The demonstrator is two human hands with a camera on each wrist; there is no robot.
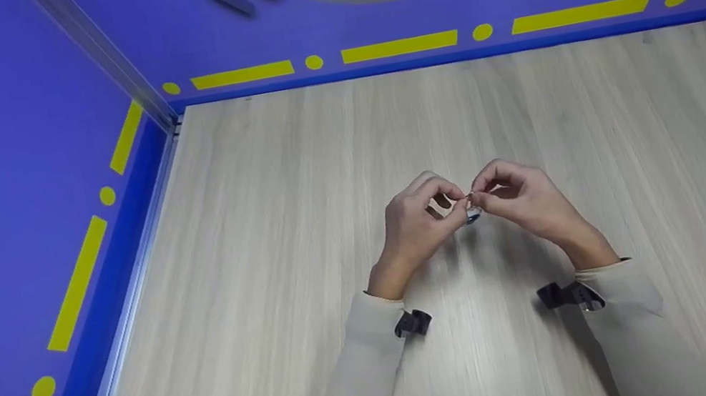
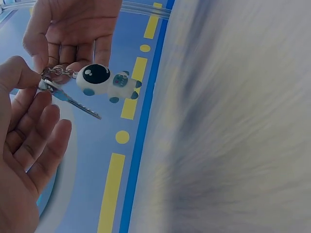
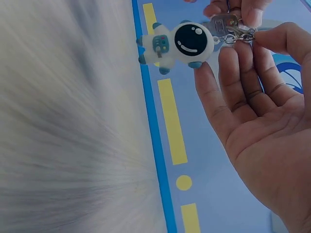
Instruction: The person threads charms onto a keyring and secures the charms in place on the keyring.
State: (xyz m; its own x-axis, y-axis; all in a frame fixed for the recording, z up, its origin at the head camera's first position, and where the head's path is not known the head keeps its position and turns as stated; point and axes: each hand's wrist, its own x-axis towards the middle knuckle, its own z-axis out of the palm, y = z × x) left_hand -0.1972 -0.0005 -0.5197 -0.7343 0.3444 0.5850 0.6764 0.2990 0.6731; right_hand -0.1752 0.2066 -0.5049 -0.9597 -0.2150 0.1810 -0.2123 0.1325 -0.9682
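Observation:
An astronaut keychain (image 3: 177, 46), white with a black visor and teal feet, hangs on a short metal chain (image 2: 60, 71) between my two hands. A silver key (image 2: 77, 104) lies alongside it at the ring. My left hand (image 1: 416, 219) pinches the key's head near the ring between thumb and forefinger. From the other side, my right hand (image 1: 528, 200) pinches the chain end by the ring, its other fingers loosely bent in the right wrist view. The fingertips of both hands nearly meet above the table. Fingers partly hide the ring, so its exact opening cannot be made out.
Beneath the hands is a light wood-grain table (image 1: 276, 255). Blue panels with yellow dashes stand along its left side and back (image 1: 394, 20). A metal frame rail (image 1: 114, 58) marks the back left corner. Black straps (image 1: 413, 322) sit on both sleeves.

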